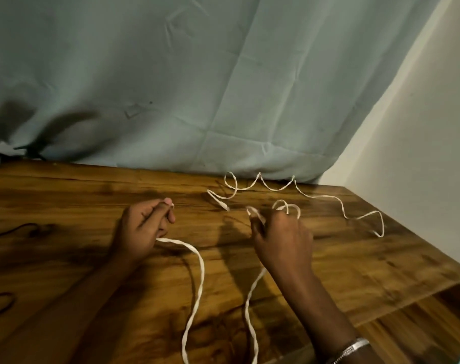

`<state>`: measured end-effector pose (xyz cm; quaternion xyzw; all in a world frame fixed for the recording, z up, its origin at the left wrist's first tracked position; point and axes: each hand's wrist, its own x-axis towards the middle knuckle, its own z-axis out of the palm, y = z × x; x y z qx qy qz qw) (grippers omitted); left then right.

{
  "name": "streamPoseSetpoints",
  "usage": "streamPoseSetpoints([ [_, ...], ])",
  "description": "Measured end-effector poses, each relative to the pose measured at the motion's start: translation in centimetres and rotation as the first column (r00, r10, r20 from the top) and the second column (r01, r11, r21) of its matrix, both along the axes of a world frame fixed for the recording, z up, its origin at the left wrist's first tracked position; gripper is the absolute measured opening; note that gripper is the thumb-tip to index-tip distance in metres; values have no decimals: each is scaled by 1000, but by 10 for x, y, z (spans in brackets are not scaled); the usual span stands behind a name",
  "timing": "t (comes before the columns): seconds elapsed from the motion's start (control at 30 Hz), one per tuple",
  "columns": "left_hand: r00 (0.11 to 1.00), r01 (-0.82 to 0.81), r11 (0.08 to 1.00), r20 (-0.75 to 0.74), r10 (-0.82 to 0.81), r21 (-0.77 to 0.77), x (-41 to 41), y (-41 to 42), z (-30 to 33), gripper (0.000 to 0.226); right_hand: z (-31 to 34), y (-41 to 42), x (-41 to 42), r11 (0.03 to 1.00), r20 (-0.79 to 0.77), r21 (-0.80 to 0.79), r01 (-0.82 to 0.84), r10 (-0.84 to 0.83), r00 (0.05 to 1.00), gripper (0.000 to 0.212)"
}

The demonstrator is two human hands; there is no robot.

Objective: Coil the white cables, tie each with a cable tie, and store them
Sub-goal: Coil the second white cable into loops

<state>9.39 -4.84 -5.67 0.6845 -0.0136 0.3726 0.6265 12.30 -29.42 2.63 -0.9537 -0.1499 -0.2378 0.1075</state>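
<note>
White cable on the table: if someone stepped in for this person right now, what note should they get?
Left hand: grips one end of the white cable.
Right hand: holds the cable further along, with small loops around its fingertips.
The cable sags in a long loop between the hands toward the near table edge; the rest trails in kinks by the curtain.
Done: coiling barely started.
Left: finish the coil, tie it, store it. No cable tie is clearly visible.

White cable (197, 274); brown wood-grain table (355, 258); pale teal curtain (171, 88); silver bracelet (352, 349); black cord (2, 233).
</note>
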Motion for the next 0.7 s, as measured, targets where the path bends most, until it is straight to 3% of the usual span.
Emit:
streamPoseSetpoints([
  [0.1, 995, -89, 996, -54, 89, 1, 2, 4, -3, 43, 2, 12, -6, 997, 69, -74, -17, 22, 997, 51],
  [0.17, 979, -182, 983, -102, 177, -35, 3, 9, -2, 43, 2, 30, -17, 975, 119, -1, -223, 222, 968, 59],
  [0.2, 967, -221, 974, -141, 211, -58, 5, 13, -2, 44, 3, 41, -22, 937, 42, 79, -339, 337, 941, 60],
  [0.27, 955, -241, 960, -212, 208, -143, 7, 18, 3, 44, -2, 68, -29, 861, -265, 250, -444, 501, 824, 59],
  [0.3, 957, -220, 951, -239, 166, -218, 8, 19, 6, 44, -6, 81, -28, 839, -372, 258, -479, 544, 752, 53],
  [0.37, 955, -142, 905, -295, 19, -401, 7, 20, 10, 45, -13, 104, -18, 795, -401, 233, -560, 603, 689, 23],
  [0.4, 950, -81, 865, -300, -83, -495, 7, 18, 11, 47, -13, 110, -12, 744, -414, 310, -593, 666, 620, 12],
  [0.47, 929, 24, 764, -268, -255, -645, 4, 18, 11, 52, -10, 120, 0, 594, -437, 566, -572, 804, 403, 24],
  [0.53, 903, 97, 681, -224, -367, -726, 4, 21, 12, 55, -4, 129, 12, 514, -430, 718, -469, 858, 281, 27],
  [0.7, 833, 257, 617, -153, -531, -744, 8, 17, 18, 48, -30, 147, 54, 449, -275, 824, -346, 851, 448, 30],
])
